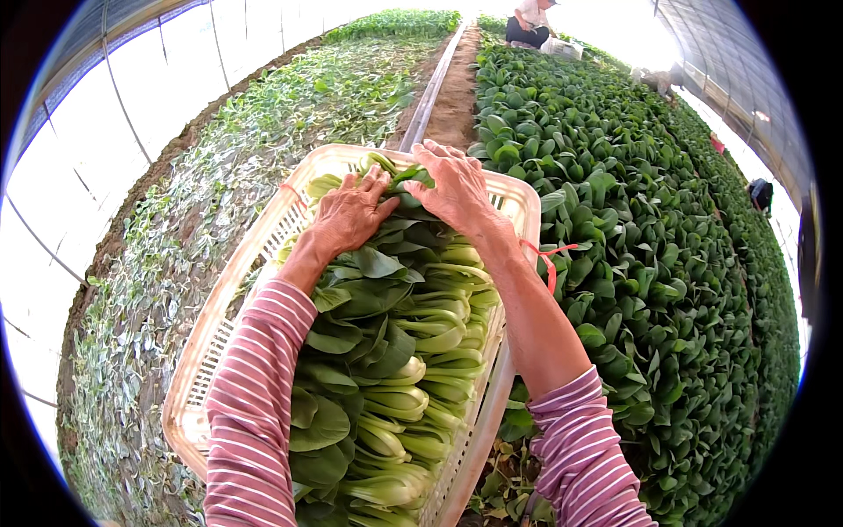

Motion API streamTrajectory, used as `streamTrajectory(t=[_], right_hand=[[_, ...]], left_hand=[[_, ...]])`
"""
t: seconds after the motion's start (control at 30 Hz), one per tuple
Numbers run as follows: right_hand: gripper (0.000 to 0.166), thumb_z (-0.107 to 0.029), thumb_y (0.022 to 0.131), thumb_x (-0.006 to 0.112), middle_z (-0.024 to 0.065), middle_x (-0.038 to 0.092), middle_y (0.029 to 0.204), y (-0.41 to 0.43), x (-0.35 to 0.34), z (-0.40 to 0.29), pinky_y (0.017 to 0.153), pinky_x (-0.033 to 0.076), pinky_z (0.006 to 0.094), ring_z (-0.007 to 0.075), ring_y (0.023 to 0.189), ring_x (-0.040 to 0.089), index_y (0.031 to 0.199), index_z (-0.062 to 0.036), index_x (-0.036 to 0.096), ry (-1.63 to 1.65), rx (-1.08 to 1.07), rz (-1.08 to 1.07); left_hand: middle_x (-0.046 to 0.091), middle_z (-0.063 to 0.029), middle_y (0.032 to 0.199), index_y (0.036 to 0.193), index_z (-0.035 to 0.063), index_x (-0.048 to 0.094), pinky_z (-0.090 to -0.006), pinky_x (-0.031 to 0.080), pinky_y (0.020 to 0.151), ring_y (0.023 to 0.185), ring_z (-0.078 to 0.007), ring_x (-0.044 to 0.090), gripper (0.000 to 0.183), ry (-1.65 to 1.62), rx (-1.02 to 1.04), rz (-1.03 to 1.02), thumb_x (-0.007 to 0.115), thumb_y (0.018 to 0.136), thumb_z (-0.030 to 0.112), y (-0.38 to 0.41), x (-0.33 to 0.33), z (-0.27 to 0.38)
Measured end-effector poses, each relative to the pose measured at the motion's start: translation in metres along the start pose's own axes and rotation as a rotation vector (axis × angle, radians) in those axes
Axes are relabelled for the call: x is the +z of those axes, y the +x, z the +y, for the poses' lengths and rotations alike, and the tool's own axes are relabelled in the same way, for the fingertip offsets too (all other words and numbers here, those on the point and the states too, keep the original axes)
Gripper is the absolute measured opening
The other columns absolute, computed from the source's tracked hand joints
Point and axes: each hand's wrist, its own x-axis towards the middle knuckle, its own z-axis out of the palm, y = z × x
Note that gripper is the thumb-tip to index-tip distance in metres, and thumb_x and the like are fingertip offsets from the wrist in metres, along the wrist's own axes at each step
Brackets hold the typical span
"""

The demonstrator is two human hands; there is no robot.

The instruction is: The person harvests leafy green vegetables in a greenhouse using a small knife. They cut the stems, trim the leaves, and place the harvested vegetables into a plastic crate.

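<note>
A pale plastic crate [188, 359] with slotted sides stands before me, packed with heads of bok choy [444, 329]. Their green leaves lie mostly to the left, and many of the light stalks face right. At the crate's far end my left hand [352, 209] rests on the bok choy, palm down with its fingers apart. My right hand [454, 188] is beside it at the far rim, arched over dark leaves with thumb and fingers spread. What lies under both palms is hidden.
A bed of growing bok choy [645, 263] fills the right side. On the left is ground with scattered leaves [164, 296]. A narrow pale rail [435, 85] runs beyond the crate. A person [527, 26] squats far off beside a light container [562, 47]. Red ties [550, 257] hang from the crate.
</note>
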Motion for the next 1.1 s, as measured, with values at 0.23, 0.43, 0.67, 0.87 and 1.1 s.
streamTrajectory(t=[0.23,0.43,0.67,0.87,1.1], right_hand=[[0.067,-0.034,0.083,0.069,0.0193,0.051,0.141,-0.020,0.016,0.000,0.110,0.033,0.0512,0.0353,0.135,0.043,0.139,-0.0018,0.049,0.008,0.119,-0.218],[0.062,-0.025,0.076,0.070,0.0202,0.058,0.131,-0.010,0.027,0.002,0.104,0.041,0.0474,0.0393,0.123,0.051,0.132,-0.0019,0.055,0.068,0.011,-0.144],[0.068,-0.029,0.078,0.070,0.0171,0.051,0.140,-0.019,0.032,0.004,0.109,0.033,0.0534,0.0366,0.132,0.046,0.139,-0.0077,0.051,-0.173,-0.006,-0.053],[0.071,-0.039,0.087,0.068,0.0188,0.045,0.148,-0.013,0.022,-0.008,0.109,0.030,0.0615,0.0393,0.137,0.041,0.147,-0.0097,0.043,-0.124,0.128,-0.138],[0.030,-0.008,0.090,0.067,0.0179,0.068,0.113,-0.145,-0.123,-0.018,0.086,0.052,0.0317,0.0247,0.105,0.068,0.117,0.0031,0.063,0.622,0.193,0.414]], left_hand=[[0.043,-0.0163,0.152,0.141,0.0074,0.051,-0.0452,0.035,0.112,0.136,-0.0364,0.042,0.047,-0.176,0.079,-0.044,0.043,0.103,0.035,0.018,-0.045,-0.004],[0.045,-0.0163,0.150,0.135,0.0114,0.055,-0.0542,0.035,0.110,0.141,-0.0366,0.037,0.047,0.223,0.498,-0.073,0.037,0.105,0.042,0.040,-0.020,-0.026],[0.049,-0.0164,0.146,0.135,0.0105,0.054,-0.0562,0.041,0.104,0.137,-0.0364,0.043,0.051,0.010,0.013,-0.026,0.039,0.103,0.048,0.013,-0.005,0.006],[0.053,-0.0140,0.142,0.130,0.0072,0.058,-0.0531,0.045,0.100,0.131,-0.0343,0.049,0.057,0.019,-0.043,-0.079,0.036,0.103,0.052,0.027,-0.001,-0.002],[0.059,-0.0186,0.130,0.130,0.0055,0.053,-0.0526,0.049,0.092,0.108,-0.0429,0.060,0.044,0.051,0.048,0.120,0.046,0.102,0.039,0.029,0.060,-0.012]])
